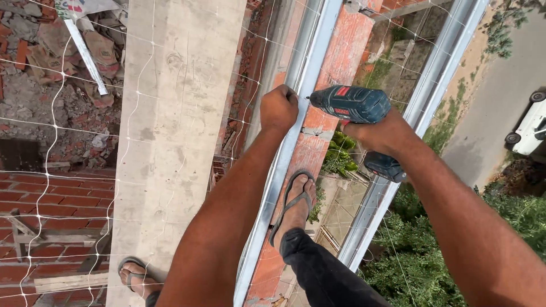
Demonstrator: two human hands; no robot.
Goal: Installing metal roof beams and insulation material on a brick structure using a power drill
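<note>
The place is outdoors and high up, on top of an unfinished brick wall (335,62). A wide concrete beam (170,142) runs on the left, and beside it a long metal rail (267,210) lies along the red bricks. A second metal rail (415,113) runs on the right side, at the outer edge. A thin white net (51,142) is stretched over the whole area.

The drill (352,105) is dark blue-green with a red label, and its battery (385,166) hangs below. It is held sideways above the bricks, with its tip pointing left and almost touching the left rail. The right hand (381,133) is closed around the drill handle. The left hand (278,108) is closed to a fist and rests on the left rail, just beside the drill tip; I cannot tell if it pinches something small.

One foot in a sandal (296,199) stands on the bricks between the rails, and the other foot (136,276) stands on the beam. Far below on the left are rubble (51,74) and a tiled roof (57,199). On the right are green bushes (409,261), a road (495,96) and part of a white car (529,128).
</note>
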